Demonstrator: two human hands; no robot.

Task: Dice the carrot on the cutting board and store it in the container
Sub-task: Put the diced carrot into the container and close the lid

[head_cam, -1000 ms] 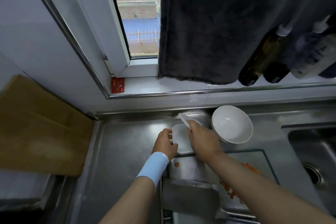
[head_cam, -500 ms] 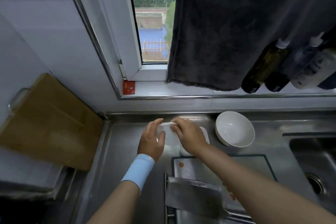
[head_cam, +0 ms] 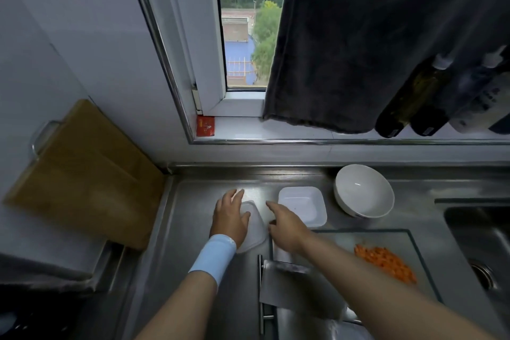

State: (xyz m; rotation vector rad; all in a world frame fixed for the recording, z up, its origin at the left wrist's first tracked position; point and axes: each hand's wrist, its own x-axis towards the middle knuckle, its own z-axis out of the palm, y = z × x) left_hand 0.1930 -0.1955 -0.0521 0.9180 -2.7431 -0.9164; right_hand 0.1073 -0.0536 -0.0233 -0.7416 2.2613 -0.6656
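Head view: left hand [head_cam: 230,219], fingers straight, rests flat on clear plastic lid [head_cam: 256,234] on steel counter [head_cam: 190,229]. Right hand [head_cam: 285,225], fingers loosely extended, holds nothing, between lid and open white square plastic container [head_cam: 302,205] at lid's 2 o'clock. Diced orange carrot pile [head_cam: 385,262] lies on grey rectangular cutting board [head_cam: 386,237], at container's 5 o'clock. White round ceramic bowl [head_cam: 364,193] at container's 3 o'clock.

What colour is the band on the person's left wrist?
Light blue: the fabric wristband just behind the left hand, shown best in the head view.
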